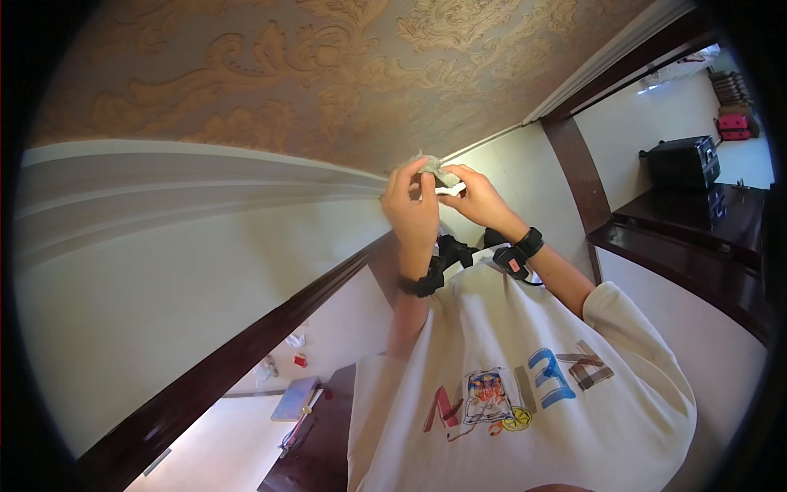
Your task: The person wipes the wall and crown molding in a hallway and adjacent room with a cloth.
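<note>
Close together in the upper middle, both my hands hold a small, soft-looking grey-green wad (431,166). My left hand (411,215) is closed around its near side, with the thumb and fingers pressed on it. From the other side, my right hand (482,199) pinches at the wad's edge. A small white piece (451,189) shows between the fingers of my right hand, just below the wad; whether the two are joined I cannot tell. My fingers partly hide both. Black straps with small devices circle both wrists.
Beyond the hands rises a wall with embossed floral wallpaper (270,74), bordered by white moulding (164,176). At right, a black case (682,162) stands by dark wooden furniture (697,217), with a pink case (735,126) farther off. A blue flat object (295,399) lies lower left.
</note>
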The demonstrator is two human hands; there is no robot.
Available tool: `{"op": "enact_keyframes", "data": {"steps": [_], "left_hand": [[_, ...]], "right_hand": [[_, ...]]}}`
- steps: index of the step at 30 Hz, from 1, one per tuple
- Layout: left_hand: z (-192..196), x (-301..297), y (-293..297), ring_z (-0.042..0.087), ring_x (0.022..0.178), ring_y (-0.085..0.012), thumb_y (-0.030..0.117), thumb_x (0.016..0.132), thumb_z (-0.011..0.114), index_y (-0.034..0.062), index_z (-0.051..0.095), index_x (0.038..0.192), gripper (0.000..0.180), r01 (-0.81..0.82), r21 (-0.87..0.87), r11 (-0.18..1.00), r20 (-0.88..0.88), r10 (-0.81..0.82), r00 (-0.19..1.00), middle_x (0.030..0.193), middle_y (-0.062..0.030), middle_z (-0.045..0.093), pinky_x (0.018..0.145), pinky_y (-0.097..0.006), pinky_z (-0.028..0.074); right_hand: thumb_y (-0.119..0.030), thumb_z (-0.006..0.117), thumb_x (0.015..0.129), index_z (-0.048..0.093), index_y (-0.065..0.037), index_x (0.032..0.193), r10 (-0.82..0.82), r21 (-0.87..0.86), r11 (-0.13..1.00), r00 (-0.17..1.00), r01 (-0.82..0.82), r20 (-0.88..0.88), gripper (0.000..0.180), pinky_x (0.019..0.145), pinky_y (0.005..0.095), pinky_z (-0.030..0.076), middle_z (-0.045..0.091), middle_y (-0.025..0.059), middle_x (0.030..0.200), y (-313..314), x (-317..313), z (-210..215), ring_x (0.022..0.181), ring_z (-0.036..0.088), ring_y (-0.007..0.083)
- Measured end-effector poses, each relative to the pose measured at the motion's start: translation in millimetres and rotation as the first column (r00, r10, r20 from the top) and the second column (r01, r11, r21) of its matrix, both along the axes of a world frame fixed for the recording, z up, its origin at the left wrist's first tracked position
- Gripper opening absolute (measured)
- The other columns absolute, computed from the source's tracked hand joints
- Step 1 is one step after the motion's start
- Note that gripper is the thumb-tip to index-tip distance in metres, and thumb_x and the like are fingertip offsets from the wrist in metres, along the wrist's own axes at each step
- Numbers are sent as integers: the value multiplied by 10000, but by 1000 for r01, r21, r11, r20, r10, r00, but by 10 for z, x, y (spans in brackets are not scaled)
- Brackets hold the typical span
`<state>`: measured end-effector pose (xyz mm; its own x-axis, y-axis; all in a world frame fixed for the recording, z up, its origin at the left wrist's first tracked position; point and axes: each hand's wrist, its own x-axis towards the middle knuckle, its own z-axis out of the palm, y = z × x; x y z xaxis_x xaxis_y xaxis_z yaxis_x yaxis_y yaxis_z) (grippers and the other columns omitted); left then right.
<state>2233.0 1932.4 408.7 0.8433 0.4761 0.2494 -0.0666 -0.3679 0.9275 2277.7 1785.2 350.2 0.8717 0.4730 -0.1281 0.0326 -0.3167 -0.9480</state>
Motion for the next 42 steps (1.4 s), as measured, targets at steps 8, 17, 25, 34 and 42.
{"op": "enact_keyframes", "data": {"steps": [8,17,25,34,42], "left_hand": [[-183,-177,172,668,851,-118,-23,940,636,-15,726,1112,194,-138,-290,947,-95,115,989,1030,-76,731,756,-281,549],[-57,-112,26,687,825,-213,49,951,674,40,735,1119,179,-30,-88,996,-30,27,999,979,-90,721,754,-305,552],[-319,-94,220,728,915,-164,33,978,653,-11,715,1130,170,-39,-338,940,-71,16,997,1023,-120,742,784,-298,576],[-1523,-159,342,685,982,-151,254,1039,650,6,659,1199,295,131,-518,845,-318,-333,888,1062,-67,703,845,-302,562],[-1290,8,-27,659,1047,-125,169,1012,695,-29,646,1265,325,248,-829,501,-152,-629,762,1185,-100,710,889,-289,525]], "right_hand": [[-115,716,951,674,-68,1225,-159,76,984,987,159,-3,280,853,317,561,722,83,1190,-144,248,-28,1033,693,166],[-87,718,918,687,-39,1207,32,-53,998,986,-24,163,295,921,379,523,704,117,1019,126,131,230,976,683,281],[-86,553,1026,665,11,1141,-95,266,957,992,113,-82,188,762,253,500,688,7,958,-19,308,10,846,614,84],[-173,549,1053,634,2,1302,106,471,749,618,466,-779,316,985,387,541,697,117,1236,-247,509,120,1112,676,219],[-173,433,1079,585,32,1330,201,450,523,409,724,-890,358,1101,456,503,667,190,1318,-535,695,-132,1197,662,306]]}}
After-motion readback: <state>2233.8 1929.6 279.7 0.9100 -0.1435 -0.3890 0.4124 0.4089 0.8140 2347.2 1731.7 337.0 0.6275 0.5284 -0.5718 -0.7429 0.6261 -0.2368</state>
